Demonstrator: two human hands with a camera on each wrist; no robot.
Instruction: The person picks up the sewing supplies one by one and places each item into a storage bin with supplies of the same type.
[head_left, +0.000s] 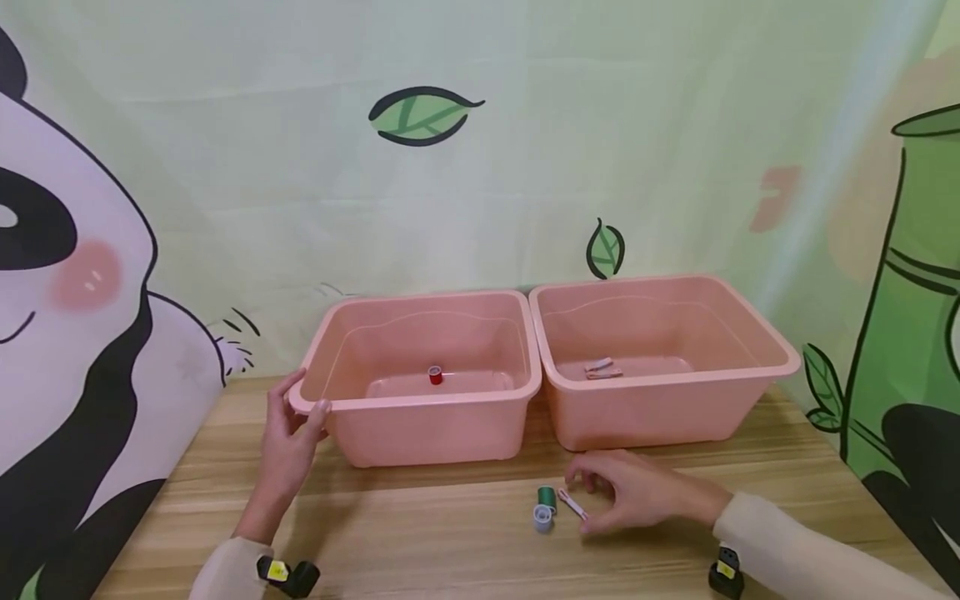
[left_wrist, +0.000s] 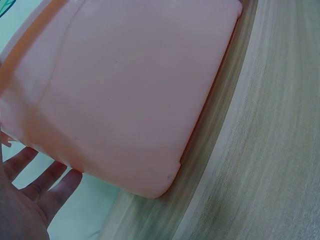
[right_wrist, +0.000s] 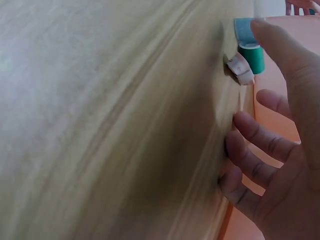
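Note:
My left hand (head_left: 291, 437) holds the near left corner of the left pink bin (head_left: 435, 429), its thumb on the front rim and its fingers along the side. In the left wrist view, those fingertips (left_wrist: 70, 180) touch the bin's wall. On the table, my right hand (head_left: 637, 492) is spread around a small whitish-pink strip (head_left: 573, 504), perhaps a clip, with thumb and fingers apart. Close by are a green thread spool (head_left: 547, 498) and a pale blue spool (head_left: 542, 518). The right wrist view shows the thumb overlapping the blue spool (right_wrist: 244, 32); contact is unclear.
A red spool (head_left: 435, 375) stands inside the left bin. Beside it is another pink bin (head_left: 645, 412), holding small pale strips (head_left: 602, 368). Both bins sit on the wooden table (head_left: 420, 533) before a printed cloth (head_left: 465, 208).

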